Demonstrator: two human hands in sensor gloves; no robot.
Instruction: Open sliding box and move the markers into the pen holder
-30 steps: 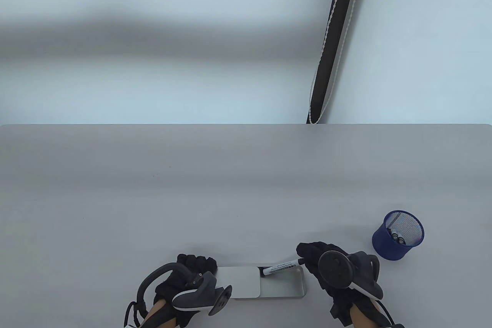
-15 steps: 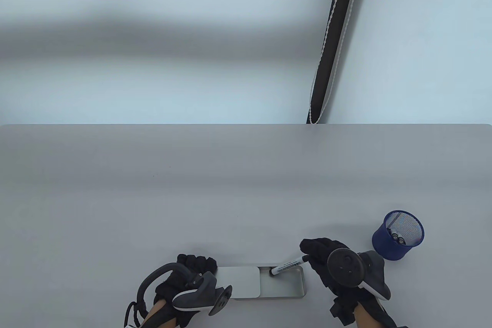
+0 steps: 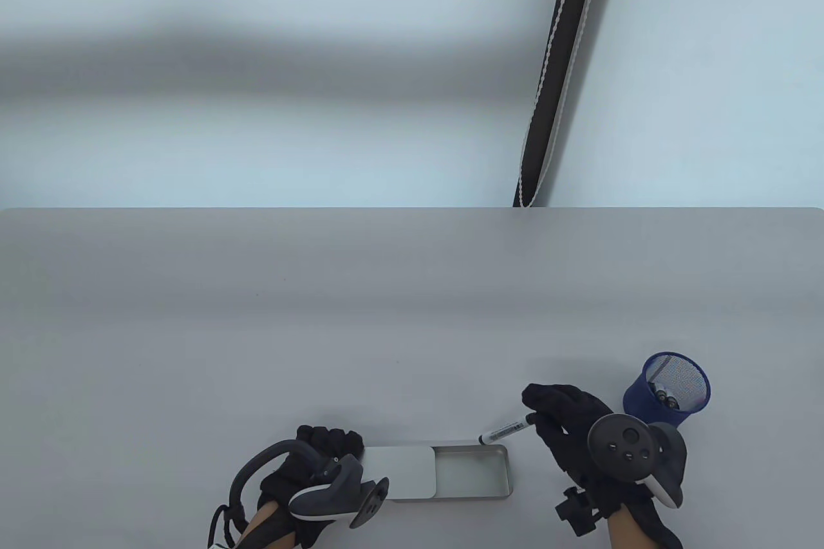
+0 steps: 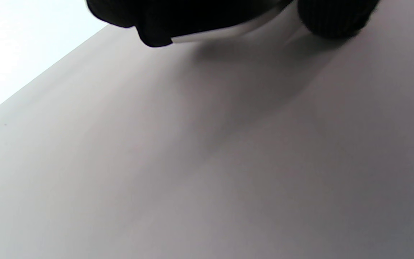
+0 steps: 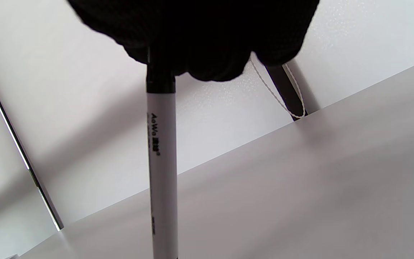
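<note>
A silver sliding box (image 3: 473, 472) lies at the table's near edge, its lid (image 3: 399, 472) slid left and the open tray showing no markers. My left hand (image 3: 325, 446) grips the lid end; the lid's edge (image 4: 214, 34) shows under the gloved fingers (image 4: 336, 18). My right hand (image 3: 560, 417) pinches a white marker with black ends (image 3: 507, 431) by its cap, lifted above the box's right far corner. The marker (image 5: 162, 162) hangs from the glove (image 5: 199, 32) in the right wrist view. A blue mesh pen holder (image 3: 669, 391) stands to the right with markers inside.
The grey table (image 3: 322, 317) stretches far beyond the box. A dark pole with a white beaded cord (image 3: 553, 73) runs up the wall behind the table's far edge.
My right hand has lifted the marker out of the box and carried it right, toward the pen holder. The left hand and the lid have stayed still.
</note>
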